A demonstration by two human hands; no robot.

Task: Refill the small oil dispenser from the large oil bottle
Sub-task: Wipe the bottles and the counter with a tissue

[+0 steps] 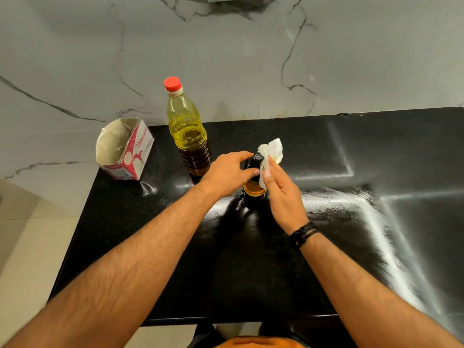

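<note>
Left hand [227, 175] is closed around the black top of the dispenser [254, 189], which stands upright on the black counter [326, 222] (amber oil shows below the fingers). Right hand [282, 194] presses a white tissue [270, 154] flat-fingered against the cap's far side. Just behind stands the capped bottle [187, 129]; an open tissue box [125, 149] sits left.

Dispenser [254, 189] right of bottle [187, 129], before it
</note>
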